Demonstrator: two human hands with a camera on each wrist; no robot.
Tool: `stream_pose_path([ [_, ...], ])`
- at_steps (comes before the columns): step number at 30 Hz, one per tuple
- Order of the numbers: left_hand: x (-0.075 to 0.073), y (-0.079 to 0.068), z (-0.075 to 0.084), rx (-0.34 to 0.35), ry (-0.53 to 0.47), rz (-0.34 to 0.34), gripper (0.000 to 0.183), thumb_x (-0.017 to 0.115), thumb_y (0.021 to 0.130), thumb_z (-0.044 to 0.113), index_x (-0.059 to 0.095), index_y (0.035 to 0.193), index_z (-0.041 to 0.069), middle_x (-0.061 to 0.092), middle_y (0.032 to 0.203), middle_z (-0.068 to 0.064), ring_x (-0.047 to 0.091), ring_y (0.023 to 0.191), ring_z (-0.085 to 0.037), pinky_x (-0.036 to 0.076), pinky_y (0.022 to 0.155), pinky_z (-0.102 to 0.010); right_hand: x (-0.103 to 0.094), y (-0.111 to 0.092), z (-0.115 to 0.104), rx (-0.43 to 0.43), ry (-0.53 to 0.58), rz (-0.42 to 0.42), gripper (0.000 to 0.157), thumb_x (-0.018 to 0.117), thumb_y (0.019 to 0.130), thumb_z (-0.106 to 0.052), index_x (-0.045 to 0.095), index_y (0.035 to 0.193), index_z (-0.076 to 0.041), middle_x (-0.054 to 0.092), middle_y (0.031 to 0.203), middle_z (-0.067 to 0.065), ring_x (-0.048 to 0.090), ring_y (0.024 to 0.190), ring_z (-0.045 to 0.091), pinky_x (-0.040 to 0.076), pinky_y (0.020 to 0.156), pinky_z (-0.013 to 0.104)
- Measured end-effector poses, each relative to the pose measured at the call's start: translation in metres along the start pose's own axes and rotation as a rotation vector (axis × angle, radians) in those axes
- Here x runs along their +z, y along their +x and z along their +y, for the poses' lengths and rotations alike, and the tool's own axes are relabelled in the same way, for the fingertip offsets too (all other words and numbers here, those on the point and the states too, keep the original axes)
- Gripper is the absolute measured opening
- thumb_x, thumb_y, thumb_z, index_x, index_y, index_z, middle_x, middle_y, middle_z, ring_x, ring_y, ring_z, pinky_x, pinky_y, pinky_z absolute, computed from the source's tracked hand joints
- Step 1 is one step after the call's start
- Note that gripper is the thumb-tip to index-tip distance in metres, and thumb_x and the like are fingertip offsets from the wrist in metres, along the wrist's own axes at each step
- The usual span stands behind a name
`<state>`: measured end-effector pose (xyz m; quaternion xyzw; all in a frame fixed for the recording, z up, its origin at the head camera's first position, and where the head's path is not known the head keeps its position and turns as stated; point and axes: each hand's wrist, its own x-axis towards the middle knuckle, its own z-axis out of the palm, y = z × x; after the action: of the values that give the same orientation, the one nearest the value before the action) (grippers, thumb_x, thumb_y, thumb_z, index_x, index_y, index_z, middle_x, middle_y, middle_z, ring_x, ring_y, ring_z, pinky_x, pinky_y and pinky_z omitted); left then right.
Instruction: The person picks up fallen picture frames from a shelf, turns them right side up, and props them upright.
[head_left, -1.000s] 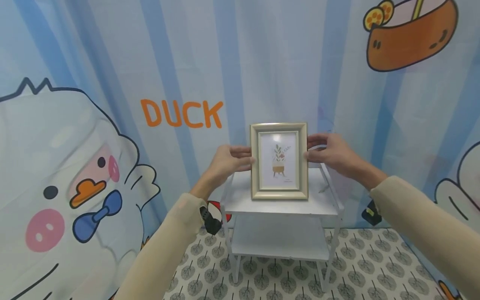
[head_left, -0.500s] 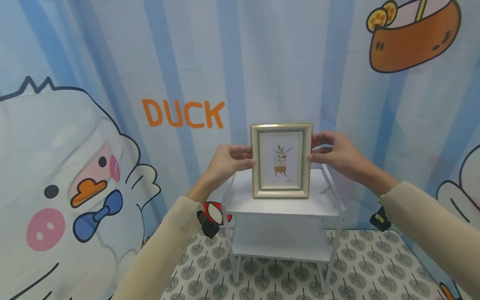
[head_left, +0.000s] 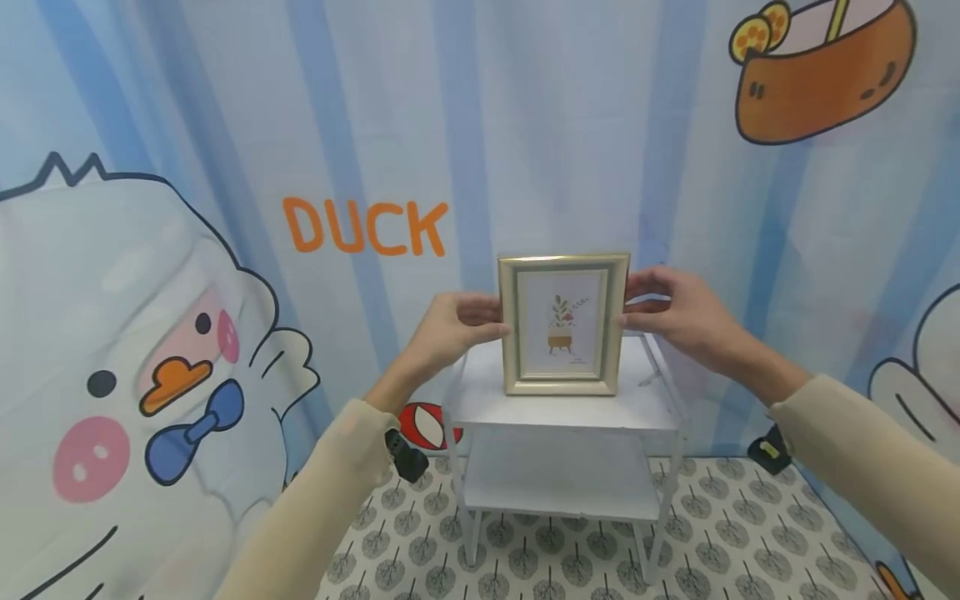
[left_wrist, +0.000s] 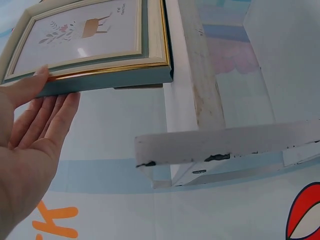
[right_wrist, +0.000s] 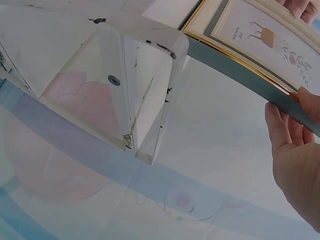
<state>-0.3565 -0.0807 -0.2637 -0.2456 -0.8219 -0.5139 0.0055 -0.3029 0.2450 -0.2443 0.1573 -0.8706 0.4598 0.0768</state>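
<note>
A picture frame (head_left: 562, 387) with a pale gold border and a potted-plant print stands on the top shelf of a white rack (head_left: 480, 400). Its upper edge looks wider than its lower edge in the head view. My left hand (head_left: 450, 329) pinches the frame's left side, thumb on the front border. On the opposite side my right hand (head_left: 686, 312) pinches the frame in the same manner. In the left wrist view, the left fingers (left_wrist: 62, 117) lie against the frame's green-grey side and back. The right fingers (right_wrist: 277, 125) reach behind its edge in the right wrist view.
Below is the rack's lower shelf (head_left: 558, 475), and a raised rail (head_left: 652, 358) runs along the right side. Behind hangs a blue striped curtain (head_left: 555, 125) with cartoon prints. The floor (head_left: 570, 558) has a tree pattern.
The frame's top edge has dropped slightly and widened in view, tilting towards me, while its bottom stays nearly in place. My right hand has shifted a little to the right with it.
</note>
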Motion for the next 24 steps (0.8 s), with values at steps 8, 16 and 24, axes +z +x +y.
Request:
stream_pose_path([
  [8, 0.001, -0.003, 0.0, 0.009, 0.011, 0.009, 0.039, 0.081, 0.094, 0.02, 0.072, 0.131, 0.012, 0.077, 0.127, -0.006, 0.072, 0.123, -0.023, 0.057, 0.109, -0.044, 0.003, -0.003, -0.001, 0.006, 0.013, 0.013, 0.052, 0.076, 0.096, -0.011, 0.054, 0.14, 0.004, 0.064, 0.139, 0.025, 0.067, 0.128, 0.038, 0.062, 0.096, 0.026],
  [16, 0.001, -0.002, -0.002, 0.017, 0.005, 0.016, 0.039, 0.08, 0.095, 0.02, 0.072, 0.133, 0.012, 0.076, 0.13, -0.007, 0.071, 0.125, -0.025, 0.057, 0.11, -0.046, 0.011, -0.007, -0.003, 0.055, 0.139, 0.012, 0.053, 0.073, 0.099, -0.011, 0.054, 0.143, 0.011, 0.064, 0.139, 0.033, 0.073, 0.118, 0.034, 0.064, 0.091, 0.027],
  [24, 0.002, 0.0, -0.005, 0.02, -0.071, -0.02, 0.042, 0.079, 0.096, 0.021, 0.071, 0.136, 0.012, 0.076, 0.131, -0.007, 0.072, 0.125, -0.023, 0.056, 0.111, -0.043, 0.008, 0.001, -0.005, 0.101, 0.135, 0.02, 0.055, 0.069, 0.101, -0.009, 0.049, 0.147, 0.012, 0.06, 0.143, 0.033, 0.07, 0.123, 0.038, 0.064, 0.093, 0.029],
])
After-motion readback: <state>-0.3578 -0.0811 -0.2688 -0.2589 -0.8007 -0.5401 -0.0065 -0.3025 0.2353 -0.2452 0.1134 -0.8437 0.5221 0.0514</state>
